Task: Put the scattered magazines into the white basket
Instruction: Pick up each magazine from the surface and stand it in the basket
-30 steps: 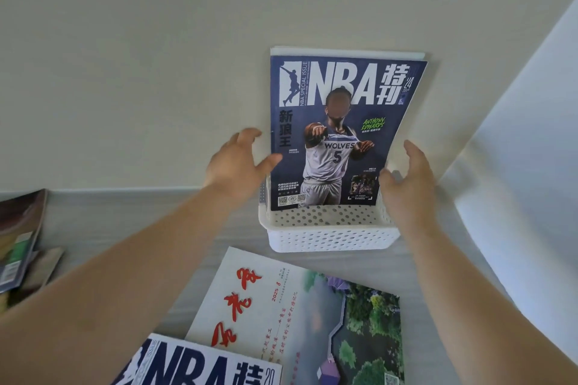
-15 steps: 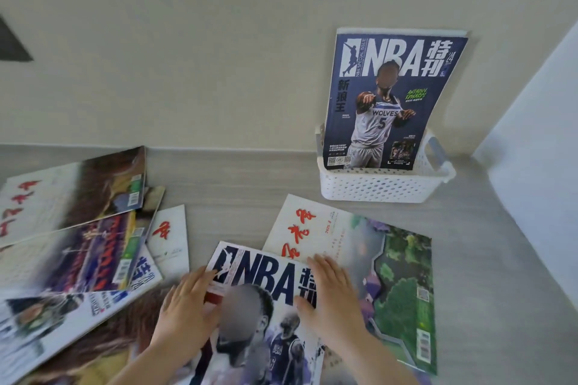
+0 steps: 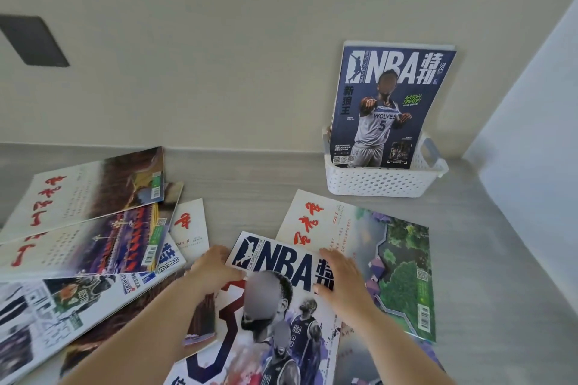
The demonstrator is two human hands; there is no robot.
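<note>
Both hands' fingers (image 3: pixel 333 259) lie flat, spread, on the NBA magazine (image 3: pixel 275 306).

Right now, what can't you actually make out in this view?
- Head view: what stands behind the Wolves magazine in the white basket is hidden by its cover.
- The left pile is motion-blurred and cut off by the frame edge.
- The USA-cover magazine is partly covered by the left hand and the right hand.

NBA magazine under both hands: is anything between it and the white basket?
Nothing upright blocks the way. The NBA magazine under the left hand and right hand lies on top of the pile. Only the flat garden-cover magazine lies between it and the white basket, where the Wolves issue already stands.
</note>
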